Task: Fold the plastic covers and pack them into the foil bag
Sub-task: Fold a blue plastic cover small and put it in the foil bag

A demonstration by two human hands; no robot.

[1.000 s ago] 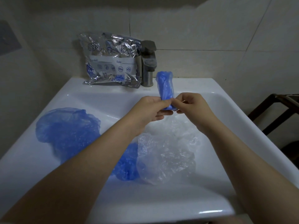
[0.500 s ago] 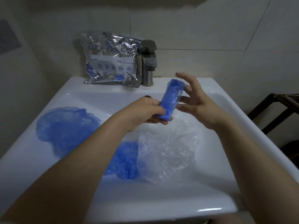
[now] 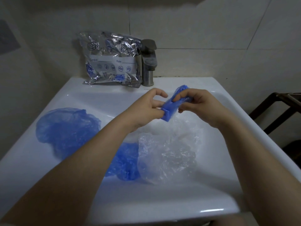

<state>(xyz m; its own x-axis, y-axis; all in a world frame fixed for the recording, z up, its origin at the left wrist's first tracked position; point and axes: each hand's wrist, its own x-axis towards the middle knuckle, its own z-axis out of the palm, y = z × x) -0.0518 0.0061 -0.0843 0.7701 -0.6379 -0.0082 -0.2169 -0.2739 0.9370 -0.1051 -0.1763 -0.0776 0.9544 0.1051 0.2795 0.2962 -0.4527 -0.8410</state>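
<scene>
Part of the folded blue cover (image 3: 171, 106) is hidden by the right hand (image 3: 195, 105). Another blue cover (image 3: 125, 162) is partly hidden under the left forearm. The small bag (image 3: 110, 59) print cannot be read.

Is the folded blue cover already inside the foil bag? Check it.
No, the folded blue cover is held above the sink between both hands, while the foil bag stands against the wall.

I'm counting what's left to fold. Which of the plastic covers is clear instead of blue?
The clear cover lying crumpled in the sink, below the right hand. The others are blue, including the folded one held in both hands.
</scene>
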